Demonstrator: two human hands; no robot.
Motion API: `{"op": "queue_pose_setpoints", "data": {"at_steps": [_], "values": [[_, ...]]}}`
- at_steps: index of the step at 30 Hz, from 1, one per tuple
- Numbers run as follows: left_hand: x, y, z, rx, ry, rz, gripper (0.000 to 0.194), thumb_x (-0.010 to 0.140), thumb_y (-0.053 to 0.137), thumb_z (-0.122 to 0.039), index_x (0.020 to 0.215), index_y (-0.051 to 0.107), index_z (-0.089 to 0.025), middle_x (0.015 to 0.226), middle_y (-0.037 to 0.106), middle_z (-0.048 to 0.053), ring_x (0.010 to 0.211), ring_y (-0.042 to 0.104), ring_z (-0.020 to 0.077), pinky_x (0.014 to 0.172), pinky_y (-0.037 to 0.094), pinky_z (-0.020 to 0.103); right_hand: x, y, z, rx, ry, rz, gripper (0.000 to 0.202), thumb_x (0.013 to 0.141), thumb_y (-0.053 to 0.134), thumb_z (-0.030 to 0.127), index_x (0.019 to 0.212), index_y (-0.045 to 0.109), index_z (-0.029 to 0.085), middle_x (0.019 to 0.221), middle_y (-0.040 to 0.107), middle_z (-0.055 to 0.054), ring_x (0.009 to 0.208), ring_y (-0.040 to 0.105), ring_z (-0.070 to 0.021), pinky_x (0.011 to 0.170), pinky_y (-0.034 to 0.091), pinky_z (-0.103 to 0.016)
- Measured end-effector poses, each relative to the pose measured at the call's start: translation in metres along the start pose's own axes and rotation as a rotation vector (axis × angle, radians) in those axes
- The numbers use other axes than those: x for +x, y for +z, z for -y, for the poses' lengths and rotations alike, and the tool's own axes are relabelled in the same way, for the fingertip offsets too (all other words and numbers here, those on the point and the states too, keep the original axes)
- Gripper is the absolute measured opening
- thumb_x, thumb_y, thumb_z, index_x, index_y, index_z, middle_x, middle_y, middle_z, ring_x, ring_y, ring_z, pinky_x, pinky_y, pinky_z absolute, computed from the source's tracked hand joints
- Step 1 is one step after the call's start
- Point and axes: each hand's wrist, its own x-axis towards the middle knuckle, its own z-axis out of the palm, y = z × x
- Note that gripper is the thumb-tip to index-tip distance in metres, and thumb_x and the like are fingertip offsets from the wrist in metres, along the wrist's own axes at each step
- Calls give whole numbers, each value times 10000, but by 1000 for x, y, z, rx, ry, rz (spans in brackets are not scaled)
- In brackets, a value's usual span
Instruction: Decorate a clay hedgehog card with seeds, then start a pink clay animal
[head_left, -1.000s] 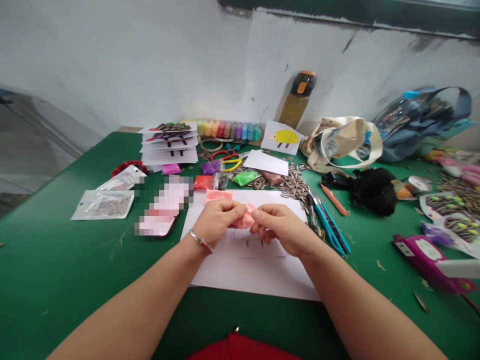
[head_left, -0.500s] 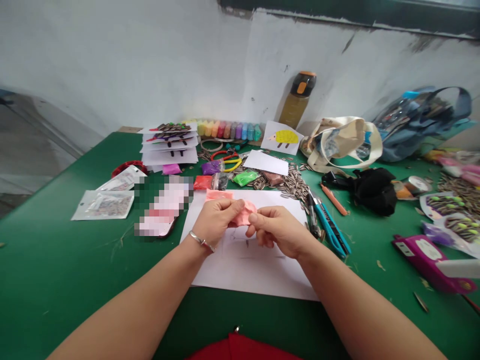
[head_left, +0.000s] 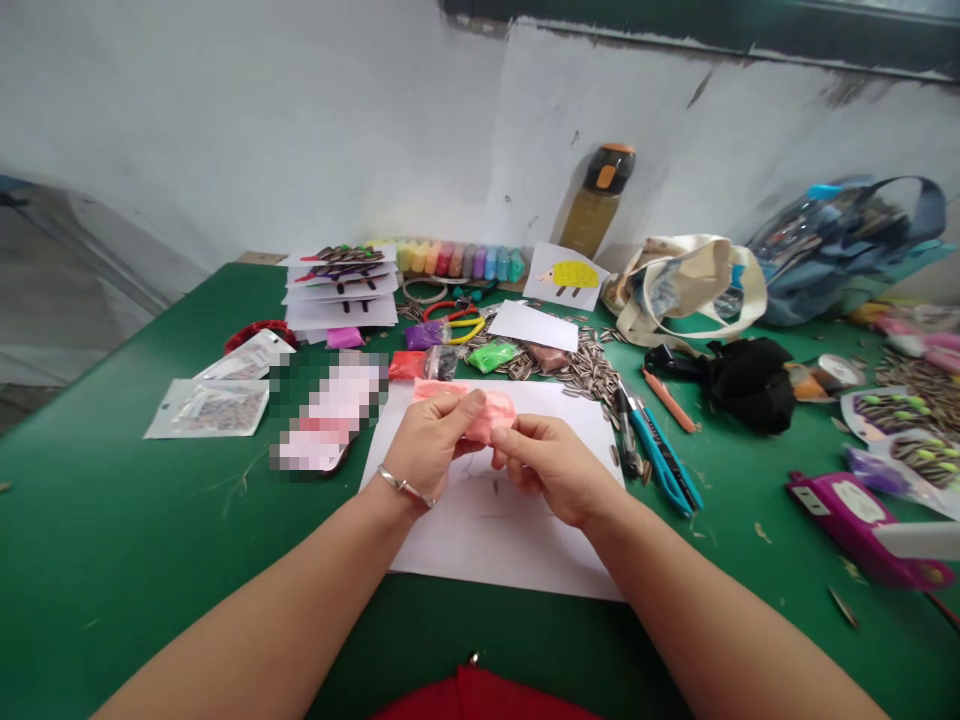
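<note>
A soft salmon-pink piece (head_left: 495,412), apparently clay or its packet, is pinched between both hands above a white sheet of paper (head_left: 510,550). My left hand (head_left: 433,432) grips its left part, thumb on top. At its right edge, my right hand (head_left: 547,455) pinches with thumb and fingers. More pink material (head_left: 435,388) shows behind my left hand. Faint pencil lines run across the paper beneath. Small packets, red (head_left: 406,365) and green (head_left: 493,354), lie just beyond the paper.
Sunflower seeds (head_left: 592,370), a marker (head_left: 627,430) and a blue cutter (head_left: 667,460) lie right of the paper. A partly blurred phone (head_left: 330,415) lies left. Behind stand a bottle (head_left: 596,205), a cloth bag (head_left: 690,285) and stacked cards (head_left: 341,290).
My right hand has shifted slightly left, closer to my left hand. The pink piece between the fingers has changed shape a little and sits slightly higher.
</note>
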Motion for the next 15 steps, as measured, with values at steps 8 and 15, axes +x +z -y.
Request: {"op": "queue_pose_setpoints", "data": {"at_steps": [8, 15], "values": [[0, -1, 0, 54, 9, 17, 301, 719, 703, -392, 583, 620, -137, 652, 583, 11, 672, 555, 137, 700, 486, 305, 1, 1, 0, -55, -39, -104, 251, 721, 666, 347, 594, 551, 163, 542, 576, 4, 434, 398, -65, 415, 267, -213], [1, -4, -4, 62, 25, 36, 333, 745, 684, -381, 549, 571, -136, 623, 542, -5, 615, 501, 105, 590, 431, 232, 1, -8, 4, -49, 4, 1, 325, 718, 677, 469, 679, 615, 151, 646, 655, -36, 402, 432, -61, 388, 262, -220]]}}
